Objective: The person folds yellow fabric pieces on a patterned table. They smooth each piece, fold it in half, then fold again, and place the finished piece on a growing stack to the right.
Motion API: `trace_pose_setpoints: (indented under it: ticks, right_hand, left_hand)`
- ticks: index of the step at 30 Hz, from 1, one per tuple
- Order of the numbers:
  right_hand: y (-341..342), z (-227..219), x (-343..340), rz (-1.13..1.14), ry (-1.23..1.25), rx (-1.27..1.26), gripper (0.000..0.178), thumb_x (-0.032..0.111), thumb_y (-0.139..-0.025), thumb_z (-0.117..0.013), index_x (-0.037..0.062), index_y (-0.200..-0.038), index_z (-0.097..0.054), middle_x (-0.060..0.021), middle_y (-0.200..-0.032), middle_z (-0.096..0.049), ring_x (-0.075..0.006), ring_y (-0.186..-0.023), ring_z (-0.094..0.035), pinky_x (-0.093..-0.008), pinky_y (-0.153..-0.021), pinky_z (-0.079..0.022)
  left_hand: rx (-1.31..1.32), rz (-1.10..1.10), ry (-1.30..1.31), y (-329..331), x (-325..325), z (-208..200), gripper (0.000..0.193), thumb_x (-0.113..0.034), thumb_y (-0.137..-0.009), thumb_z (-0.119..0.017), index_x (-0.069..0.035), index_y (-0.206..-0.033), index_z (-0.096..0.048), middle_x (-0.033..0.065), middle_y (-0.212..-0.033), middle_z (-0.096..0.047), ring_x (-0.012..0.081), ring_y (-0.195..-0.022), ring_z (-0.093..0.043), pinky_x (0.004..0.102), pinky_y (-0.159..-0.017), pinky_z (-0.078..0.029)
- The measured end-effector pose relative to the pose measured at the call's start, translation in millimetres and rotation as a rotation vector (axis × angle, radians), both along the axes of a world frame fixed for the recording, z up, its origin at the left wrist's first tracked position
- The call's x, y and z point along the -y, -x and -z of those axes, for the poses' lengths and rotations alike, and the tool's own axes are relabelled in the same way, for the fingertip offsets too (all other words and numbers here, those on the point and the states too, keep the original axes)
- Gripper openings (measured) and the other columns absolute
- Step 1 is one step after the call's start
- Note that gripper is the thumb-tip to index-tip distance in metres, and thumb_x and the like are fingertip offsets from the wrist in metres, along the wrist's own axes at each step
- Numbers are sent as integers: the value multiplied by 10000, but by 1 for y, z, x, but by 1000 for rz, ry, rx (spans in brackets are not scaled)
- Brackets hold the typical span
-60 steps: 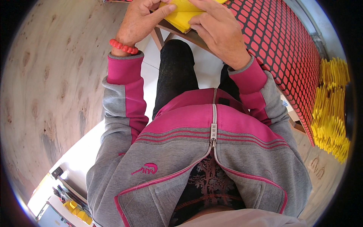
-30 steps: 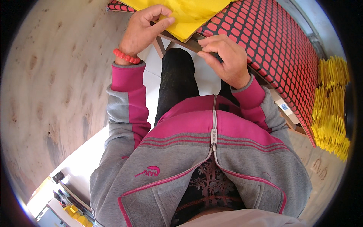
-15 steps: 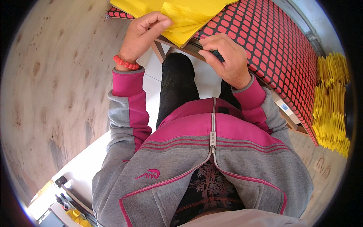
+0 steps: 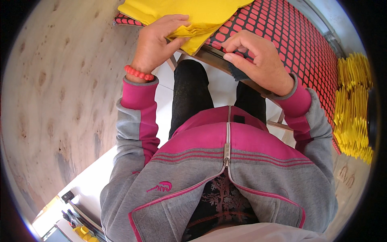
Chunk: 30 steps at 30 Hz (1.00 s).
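Note:
My left hand (image 4: pixel 159 42), with a red bead bracelet at its wrist, is closed on the gathered edge of thin yellow sheets (image 4: pixel 157 10). I cannot tell whether they are paper or cloth. They lie on a table covered in red-and-black patterned cloth (image 4: pixel 278 36), and one corner hangs over its near edge. To the right, my right hand (image 4: pixel 258 60) is held at that edge, apart from the sheets. Its fingers are bent with thumb and forefinger close together; whatever they pinch, if anything, is too small to make out. Something dark (image 4: pixel 238 74) hangs beneath this hand.
Stacked yellow folded pieces (image 4: pixel 354 109) stand beyond the table's right end. A wooden board (image 4: pixel 64 80) with knots fills the left side. My knees (image 4: pixel 191 84) are close under the table edge. Yellow and dark items (image 4: pixel 82 232) lie at lower left.
My left hand has moved slightly right, and the sheets' edge is now bunched between its fingers. My right hand has shifted right and turned, uncovering more of the table's edge.

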State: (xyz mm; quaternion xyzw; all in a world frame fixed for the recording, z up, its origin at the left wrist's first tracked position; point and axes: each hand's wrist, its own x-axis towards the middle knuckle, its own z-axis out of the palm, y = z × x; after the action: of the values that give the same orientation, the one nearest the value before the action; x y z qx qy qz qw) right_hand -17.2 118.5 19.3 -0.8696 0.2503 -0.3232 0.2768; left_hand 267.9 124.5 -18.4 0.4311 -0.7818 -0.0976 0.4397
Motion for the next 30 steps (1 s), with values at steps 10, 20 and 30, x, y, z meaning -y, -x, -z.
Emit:
trace_pose_setpoints:
  ticks: [10, 20, 30]
  right_hand:
    - [9, -7, 30, -140, -371, -19, 153, 156, -963, -705, 10, -969, -660, -83, -913, -715, -162, -846, -699, -277, -776, -540]
    - [-13, -25, 90, 8, -1270, 451, 873, 634, -1041, -449, -145, -1431, -400, -263, -1328, -615, -258, -1198, -666, -306, -965, -579]
    - [-26, -21, 188, 273, -1262, 868, 359, 53, -1031, -570, -16, -1375, -492, -151, -1365, -572, -279, -1238, -615, -367, -1049, -582]
  left_hand:
    - [-23, -85, 3, -17, 16, -18, 275, -25, -938, -663, -69, -1204, -713, 113, -1004, -754, 223, -898, -741, 286, -830, -574]
    - [-40, -102, -22, -25, 40, -72, 268, 44, -961, -558, -30, -1183, -689, 114, -934, -705, 165, -836, -673, 265, -791, -529]
    - [178, 25, 153, -2, 52, -119, 309, 61, -938, -570, -59, -1203, -673, 127, -1020, -720, 305, -894, -703, 296, -806, -546]
